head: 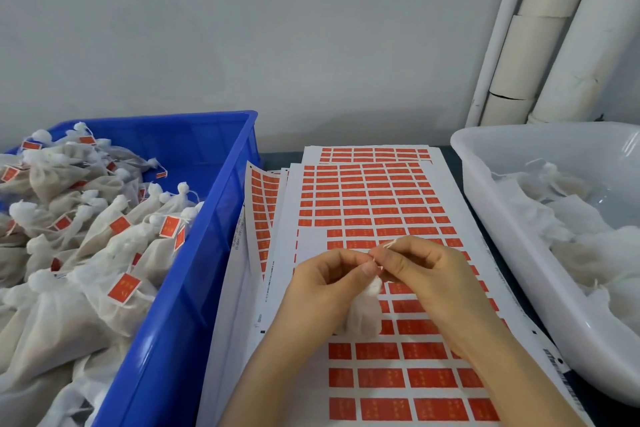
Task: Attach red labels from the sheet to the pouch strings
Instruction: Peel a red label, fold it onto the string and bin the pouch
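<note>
Above the middle of the white sheet of red rectangular labels (381, 211), the left hand (325, 288) pinches the top of a small white mesh pouch (363, 315); the right hand (426, 270) pinches its thin white string (389, 245). A blue plastic crate (207, 253) of labelled pouches lines the left edge of the dark worktop (450, 170), a white plastic tub (512, 239) its right edge

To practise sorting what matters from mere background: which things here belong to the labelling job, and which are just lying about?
Job in hand:
left hand, right hand, pouch, string, label sheet, blue bin of labelled pouches, white tub of waiting pouches

Just lying about:
pipes
</note>
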`<act>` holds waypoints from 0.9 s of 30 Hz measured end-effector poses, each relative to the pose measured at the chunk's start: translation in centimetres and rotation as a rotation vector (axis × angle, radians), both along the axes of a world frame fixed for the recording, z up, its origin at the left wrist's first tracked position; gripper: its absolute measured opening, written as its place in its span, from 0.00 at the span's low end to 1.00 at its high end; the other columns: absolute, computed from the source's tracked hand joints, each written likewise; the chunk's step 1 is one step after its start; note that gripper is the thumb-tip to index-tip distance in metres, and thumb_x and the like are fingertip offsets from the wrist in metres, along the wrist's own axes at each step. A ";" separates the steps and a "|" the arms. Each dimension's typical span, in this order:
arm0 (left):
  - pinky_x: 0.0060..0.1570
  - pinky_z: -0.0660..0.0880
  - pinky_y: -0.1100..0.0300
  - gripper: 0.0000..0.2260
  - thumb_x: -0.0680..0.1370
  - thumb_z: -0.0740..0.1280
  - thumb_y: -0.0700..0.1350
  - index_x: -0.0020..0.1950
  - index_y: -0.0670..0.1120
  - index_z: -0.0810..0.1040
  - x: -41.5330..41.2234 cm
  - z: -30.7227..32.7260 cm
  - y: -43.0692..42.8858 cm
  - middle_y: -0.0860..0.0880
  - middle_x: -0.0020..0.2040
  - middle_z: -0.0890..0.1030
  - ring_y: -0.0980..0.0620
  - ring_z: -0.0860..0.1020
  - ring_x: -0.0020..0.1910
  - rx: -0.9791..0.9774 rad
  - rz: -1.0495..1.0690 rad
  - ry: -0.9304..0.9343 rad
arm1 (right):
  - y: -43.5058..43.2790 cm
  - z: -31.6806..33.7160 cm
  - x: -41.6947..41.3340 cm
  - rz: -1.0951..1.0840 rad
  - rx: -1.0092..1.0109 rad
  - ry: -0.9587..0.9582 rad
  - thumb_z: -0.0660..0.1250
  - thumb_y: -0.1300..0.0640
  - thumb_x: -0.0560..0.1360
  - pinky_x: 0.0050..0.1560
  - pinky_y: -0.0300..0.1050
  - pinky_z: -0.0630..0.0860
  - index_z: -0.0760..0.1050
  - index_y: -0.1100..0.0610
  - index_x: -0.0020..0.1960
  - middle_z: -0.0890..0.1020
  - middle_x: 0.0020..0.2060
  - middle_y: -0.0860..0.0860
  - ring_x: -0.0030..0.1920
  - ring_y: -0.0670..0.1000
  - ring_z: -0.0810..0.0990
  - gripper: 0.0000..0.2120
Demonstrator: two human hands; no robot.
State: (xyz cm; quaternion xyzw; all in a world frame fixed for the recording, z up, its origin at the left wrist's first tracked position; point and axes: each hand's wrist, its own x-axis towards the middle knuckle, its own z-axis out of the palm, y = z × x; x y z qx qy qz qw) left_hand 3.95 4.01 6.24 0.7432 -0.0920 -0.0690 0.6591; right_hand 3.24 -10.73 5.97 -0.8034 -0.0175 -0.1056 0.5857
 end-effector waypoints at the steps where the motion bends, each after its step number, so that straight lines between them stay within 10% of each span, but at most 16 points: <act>1: 0.30 0.71 0.74 0.10 0.71 0.64 0.59 0.40 0.57 0.82 0.0 -0.1 0.0 0.61 0.37 0.82 0.64 0.79 0.37 0.013 -0.003 -0.002 | 0.1 0.0 0.0 -0.007 -0.010 -0.013 0.63 0.40 0.65 0.37 0.28 0.75 0.79 0.45 0.40 0.82 0.36 0.38 0.41 0.38 0.81 0.12; 9: 0.31 0.71 0.79 0.25 0.66 0.49 0.71 0.36 0.58 0.80 -0.3 -0.4 -0.1 0.57 0.37 0.81 0.65 0.79 0.40 0.083 -0.062 0.042 | 0.2 -0.1 -0.1 -0.054 0.000 -0.049 0.63 0.43 0.69 0.34 0.27 0.73 0.75 0.48 0.39 0.81 0.36 0.39 0.40 0.39 0.80 0.10; 14: 0.31 0.74 0.72 0.15 0.69 0.73 0.56 0.49 0.67 0.70 -0.8 -0.7 -1.4 0.58 0.36 0.81 0.59 0.81 0.36 0.048 0.024 -0.165 | 0.4 -0.2 -0.3 -0.062 0.052 -0.006 0.62 0.48 0.75 0.40 0.34 0.77 0.73 0.50 0.42 0.80 0.35 0.43 0.40 0.44 0.80 0.07; 19: 0.34 0.74 0.74 0.03 0.71 0.72 0.49 0.39 0.54 0.79 -0.6 -0.5 -1.3 0.56 0.34 0.82 0.57 0.81 0.35 -0.015 0.180 -0.304 | 1.0 0.3 -0.7 -0.046 0.233 0.002 0.60 0.50 0.74 0.51 0.46 0.78 0.74 0.46 0.41 0.80 0.33 0.46 0.41 0.49 0.81 0.06; 27: 0.34 0.78 0.65 0.04 0.71 0.73 0.47 0.42 0.51 0.79 -0.8 -0.4 -1.1 0.50 0.32 0.82 0.54 0.80 0.30 -0.048 0.047 -0.186 | 0.5 1.3 -0.7 0.096 0.687 -0.012 0.55 0.62 0.78 0.42 0.43 0.75 0.71 0.50 0.33 0.77 0.32 0.50 0.28 0.45 0.72 0.18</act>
